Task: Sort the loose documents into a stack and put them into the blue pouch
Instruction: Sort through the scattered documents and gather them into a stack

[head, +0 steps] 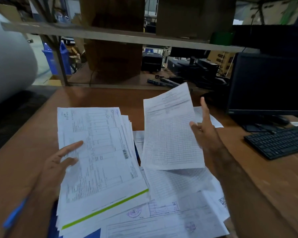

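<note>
Bare brown wooden desk [100, 98] lay open at the far left and centre, room there for a hand to pass. To the right, a black keyboard [279, 142] and dark monitor [267, 83] blocked the way, and loose white printed sheets [179, 208] crowded the near edge.

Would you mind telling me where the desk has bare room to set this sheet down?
Bare desk lies beyond the stack, toward the shelf, and left of the left hand. Crowded: loose papers near the right hand, and the keyboard.
</note>
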Tool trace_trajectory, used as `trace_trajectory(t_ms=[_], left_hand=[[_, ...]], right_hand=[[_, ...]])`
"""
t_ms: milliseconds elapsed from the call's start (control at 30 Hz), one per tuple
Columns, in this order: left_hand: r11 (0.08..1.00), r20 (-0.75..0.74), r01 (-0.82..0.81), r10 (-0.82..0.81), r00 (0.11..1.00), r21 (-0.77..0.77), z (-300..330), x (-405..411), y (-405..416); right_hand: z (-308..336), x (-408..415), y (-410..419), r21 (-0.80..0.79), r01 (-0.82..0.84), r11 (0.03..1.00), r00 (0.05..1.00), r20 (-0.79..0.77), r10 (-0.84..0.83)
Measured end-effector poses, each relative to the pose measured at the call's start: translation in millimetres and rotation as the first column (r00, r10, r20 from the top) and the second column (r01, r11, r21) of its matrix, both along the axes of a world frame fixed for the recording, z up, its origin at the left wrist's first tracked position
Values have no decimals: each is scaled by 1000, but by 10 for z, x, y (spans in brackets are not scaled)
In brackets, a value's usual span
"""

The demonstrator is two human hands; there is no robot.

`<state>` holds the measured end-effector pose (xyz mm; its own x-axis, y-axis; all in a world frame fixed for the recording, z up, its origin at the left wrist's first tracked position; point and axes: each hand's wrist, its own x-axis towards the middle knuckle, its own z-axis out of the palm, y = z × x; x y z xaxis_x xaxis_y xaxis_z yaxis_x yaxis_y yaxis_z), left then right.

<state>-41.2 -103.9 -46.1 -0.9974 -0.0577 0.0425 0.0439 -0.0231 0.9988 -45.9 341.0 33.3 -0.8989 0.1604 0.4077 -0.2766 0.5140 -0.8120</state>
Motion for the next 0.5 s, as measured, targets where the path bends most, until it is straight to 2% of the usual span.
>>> trace_trajectory(t_ms=[67, 167, 367, 500], left_hand=[[998, -3, -12, 12, 1000, 63, 61, 30, 58], [994, 9, -12, 11, 1000, 112, 103, 57, 76], [997, -18, -52, 53, 998, 64, 55, 18, -84], [997, -11, -53, 54, 998, 51, 42, 12, -105]], right_hand=[[33, 69, -13, -45, 44, 998, 999, 31, -43], [169, 196, -73, 45, 75, 996, 997, -36, -73], [563, 300, -181, -255, -87, 963, 989, -137, 53], [684, 299, -366, -324, -160, 933, 984, -131, 123]])
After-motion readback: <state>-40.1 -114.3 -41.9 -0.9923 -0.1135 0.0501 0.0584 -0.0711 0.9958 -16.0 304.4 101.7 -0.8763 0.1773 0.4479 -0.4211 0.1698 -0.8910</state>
